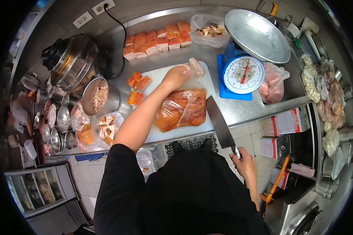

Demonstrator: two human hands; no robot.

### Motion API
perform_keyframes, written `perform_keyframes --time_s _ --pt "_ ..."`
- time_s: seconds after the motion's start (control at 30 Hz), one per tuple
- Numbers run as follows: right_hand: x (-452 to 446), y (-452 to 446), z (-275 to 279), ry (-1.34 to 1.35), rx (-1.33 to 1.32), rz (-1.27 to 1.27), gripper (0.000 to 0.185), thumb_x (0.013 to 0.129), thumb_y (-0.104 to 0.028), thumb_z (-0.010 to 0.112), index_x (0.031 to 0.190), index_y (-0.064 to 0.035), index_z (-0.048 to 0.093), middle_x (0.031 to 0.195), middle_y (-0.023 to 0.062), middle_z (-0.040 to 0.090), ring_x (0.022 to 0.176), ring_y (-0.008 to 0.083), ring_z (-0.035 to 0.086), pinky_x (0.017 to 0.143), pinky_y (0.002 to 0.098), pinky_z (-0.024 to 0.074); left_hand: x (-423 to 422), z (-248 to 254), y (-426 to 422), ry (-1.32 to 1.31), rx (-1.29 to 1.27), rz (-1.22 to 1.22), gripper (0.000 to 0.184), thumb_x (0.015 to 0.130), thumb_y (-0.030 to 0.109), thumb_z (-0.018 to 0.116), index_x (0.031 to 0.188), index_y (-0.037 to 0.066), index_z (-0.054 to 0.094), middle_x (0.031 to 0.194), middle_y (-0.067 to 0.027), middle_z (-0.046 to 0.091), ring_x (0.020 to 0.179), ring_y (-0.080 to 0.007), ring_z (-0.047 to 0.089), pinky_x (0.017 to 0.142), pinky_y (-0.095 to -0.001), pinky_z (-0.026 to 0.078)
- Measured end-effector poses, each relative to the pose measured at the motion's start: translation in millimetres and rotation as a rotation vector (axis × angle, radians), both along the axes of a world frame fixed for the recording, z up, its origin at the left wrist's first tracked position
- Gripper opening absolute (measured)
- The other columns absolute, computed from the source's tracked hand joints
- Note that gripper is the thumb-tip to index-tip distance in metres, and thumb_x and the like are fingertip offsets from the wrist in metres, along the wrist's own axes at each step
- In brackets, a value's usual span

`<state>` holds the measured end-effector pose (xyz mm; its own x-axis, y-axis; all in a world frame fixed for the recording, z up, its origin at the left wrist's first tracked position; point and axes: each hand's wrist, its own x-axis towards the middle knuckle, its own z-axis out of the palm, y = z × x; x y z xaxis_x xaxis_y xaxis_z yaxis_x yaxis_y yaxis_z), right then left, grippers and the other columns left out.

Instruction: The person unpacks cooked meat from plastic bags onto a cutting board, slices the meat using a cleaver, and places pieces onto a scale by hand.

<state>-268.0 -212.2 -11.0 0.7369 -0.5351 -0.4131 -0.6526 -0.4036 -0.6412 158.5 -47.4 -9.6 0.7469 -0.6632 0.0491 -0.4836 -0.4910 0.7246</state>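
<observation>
My right hand [245, 164] is wrapped round the handle of a cleaver [220, 123], whose broad blade points up and left beside the cutting board [157, 137]. On the board lies a large slab of orange-brown roasted meat [180, 109] in clear plastic wrap. My left hand [178, 76] reaches across to the board's far side, closed on crumpled clear plastic [196, 70]; its fingertips are partly hidden. Left of my forearm, cut pieces of meat [137, 83] sit at the board's edge.
Rows of pork belly blocks [157, 41] line the back of the steel counter, near a bag of chopped meat [211, 33]. A blue scale [243, 74] stands right. A glass-bowl oven [76, 60], a steel pot [102, 96] and metal bowls [63, 117] crowd the left.
</observation>
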Motion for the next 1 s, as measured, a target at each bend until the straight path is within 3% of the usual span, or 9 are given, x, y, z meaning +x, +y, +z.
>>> perform_keyframes --time_s 0.13,0.37,0.5,0.53,0.7,0.77,0.87,0.93,1.0 --pt "32 -13 -14 -0.13 0.021 -0.001 0.033 0.09 -0.033 0.076 0.103 -0.0049 0.065 0.065 0.0135 0.063 0.058 0.0272 0.062 0.057 0.0402 0.0472 -29 79 12 0.477 -0.176 0.18 0.025 0.105 0.031 0.062 0.093 0.009 0.06 0.055 0.0065 0.035 0.044 -0.0066 0.025 0.043 -0.0293 0.019" --pt "65 -28 -8 -0.142 0.14 0.064 0.032 0.093 -0.03 0.073 0.11 -0.0043 0.065 0.062 0.0071 0.061 0.055 0.0197 0.062 0.055 0.0357 0.0482 -58 121 35 0.762 -0.448 0.194 0.026 0.103 0.032 0.063 0.092 0.008 0.062 0.057 0.0056 0.036 0.046 -0.0059 0.025 0.043 -0.0275 0.02" --pt "72 -22 -16 -0.092 0.166 0.08 0.036 0.094 -0.031 0.072 0.113 -0.0019 0.064 0.065 0.0077 0.063 0.056 0.0186 0.064 0.054 0.0351 0.0491 -46 154 62 0.129 -0.332 0.34 0.032 0.101 0.034 0.066 0.106 0.003 0.066 0.073 -0.002 0.061 0.063 -0.0123 0.054 0.059 -0.0339 0.047" --pt "73 -24 -22 -0.123 0.177 0.098 0.037 0.094 -0.032 0.071 0.115 -0.0014 0.064 0.066 0.0081 0.063 0.056 0.0179 0.064 0.054 0.0353 0.0492 -35 147 75 0.032 -0.191 0.339 0.045 0.097 0.042 0.069 0.119 0.003 0.065 0.091 -0.0099 0.073 0.086 -0.0222 0.068 0.079 -0.0374 0.053" --pt "73 -30 -13 -0.134 0.218 0.104 0.039 0.094 -0.033 0.071 0.115 -0.0006 0.064 0.068 0.0084 0.064 0.057 0.0178 0.064 0.055 0.0353 0.0494 -98 117 134 -0.192 0.739 0.118 0.075 0.085 0.065 0.072 0.136 0.011 0.061 0.103 -0.0207 0.074 0.106 -0.041 0.07 0.09 -0.0467 0.054" --pt "64 -33 -7 -0.141 0.214 0.099 0.038 0.094 -0.033 0.071 0.113 -0.0013 0.065 0.068 0.0083 0.064 0.056 0.018 0.064 0.056 0.0351 0.0494 -132 83 154 -0.123 1.11 -0.03 0.062 0.089 0.059 0.068 0.13 0.012 0.066 0.103 -0.0211 0.074 0.103 -0.0411 0.07 0.09 -0.0502 0.055" --pt "54 -38 -1 -0.127 0.173 0.107 0.037 0.093 -0.033 0.071 0.113 -0.0024 0.065 0.068 0.0097 0.065 0.057 0.0203 0.064 0.058 0.0353 0.0495 -133 4 189 -0.055 1.142 -0.037 0.044 0.091 0.042 0.066 0.121 0.011 0.071 0.104 -0.0212 0.074 0.102 -0.0377 0.071 0.091 -0.0501 0.055" --pt "53 -39 0 -0.123 0.134 0.127 0.037 0.093 -0.033 0.072 0.114 -0.0032 0.064 0.07 0.012 0.066 0.06 0.0242 0.066 0.06 0.0374 0.0505 -130 -23 194 -0.084 0.684 0.476 0.031 0.088 0.02 0.06 0.112 0.006 0.074 0.101 -0.02 0.075 0.098 -0.0361 0.072 0.088 -0.0462 0.055" --pt "55 -37 1 -0.121 0.09 0.144 0.037 0.093 -0.033 0.072 0.115 -0.004 0.064 0.072 0.0143 0.067 0.063 0.028 0.067 0.062 0.0395 0.0515 -131 -44 187 -0.063 0.329 0.571 0.03 0.089 0.017 0.059 0.11 0.003 0.074 0.099 -0.0206 0.075 0.097 -0.0349 0.072 0.088 -0.0436 0.055"
